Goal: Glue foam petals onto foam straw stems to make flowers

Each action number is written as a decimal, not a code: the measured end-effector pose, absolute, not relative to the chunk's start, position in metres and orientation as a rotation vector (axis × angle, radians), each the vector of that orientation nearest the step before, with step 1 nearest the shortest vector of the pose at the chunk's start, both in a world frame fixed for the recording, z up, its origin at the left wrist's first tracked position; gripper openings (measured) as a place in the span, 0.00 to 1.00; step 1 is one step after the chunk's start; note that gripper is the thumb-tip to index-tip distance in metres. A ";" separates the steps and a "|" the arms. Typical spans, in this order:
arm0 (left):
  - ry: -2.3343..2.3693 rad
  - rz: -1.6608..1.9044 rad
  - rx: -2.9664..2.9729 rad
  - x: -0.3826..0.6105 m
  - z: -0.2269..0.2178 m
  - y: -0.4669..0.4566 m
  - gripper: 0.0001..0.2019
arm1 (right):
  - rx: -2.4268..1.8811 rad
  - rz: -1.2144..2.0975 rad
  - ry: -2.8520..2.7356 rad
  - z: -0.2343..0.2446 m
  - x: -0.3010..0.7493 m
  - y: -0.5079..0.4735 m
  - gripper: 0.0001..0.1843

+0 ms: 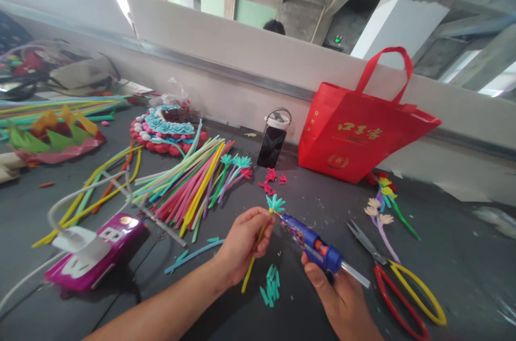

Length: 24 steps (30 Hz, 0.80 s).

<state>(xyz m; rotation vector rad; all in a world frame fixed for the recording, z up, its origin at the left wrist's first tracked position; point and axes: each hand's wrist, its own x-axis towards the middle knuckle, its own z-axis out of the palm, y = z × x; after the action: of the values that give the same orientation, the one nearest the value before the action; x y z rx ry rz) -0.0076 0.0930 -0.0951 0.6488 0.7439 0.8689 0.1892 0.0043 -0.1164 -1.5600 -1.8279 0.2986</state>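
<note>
1. The left hand pinches a thin, yellow, fuzzy stem right under its turquoise, fuzzy flower head, likely to hold it steady.
2. The right hand is wrapped round a blue plastic glue gun. Its tip points at the bottom of the flower head, maybe to aim the glue; I can't tell if they touch.
3. So the flower head is up above the dark grey desk.
4. Short, turquoise, fuzzy bits lie just below the hands, perhaps for easy grabbing.
5. Metal scissors with red and yellow handles lie near the right hand, seemingly within reach.
6. Farther out, a black phone seems propped against a white-topped bottle.
</note>
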 end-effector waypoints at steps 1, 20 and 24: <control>0.741 0.868 0.651 -0.008 -0.095 0.093 0.07 | -1.571 0.296 -1.822 -0.117 0.189 0.004 0.19; 0.739 0.859 0.656 -0.007 -0.096 0.092 0.07 | -1.520 0.244 -1.763 -0.121 0.185 0.007 0.19; 0.729 0.864 0.660 -0.007 -0.097 0.093 0.07 | -1.503 0.251 -1.752 -0.117 0.183 0.008 0.18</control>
<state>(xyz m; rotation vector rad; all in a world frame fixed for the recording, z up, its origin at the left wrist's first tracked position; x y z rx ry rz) -0.0075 0.0927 -0.0970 0.6596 0.7288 0.8638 0.1830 0.0079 -0.1174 -1.5025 -1.7525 0.2512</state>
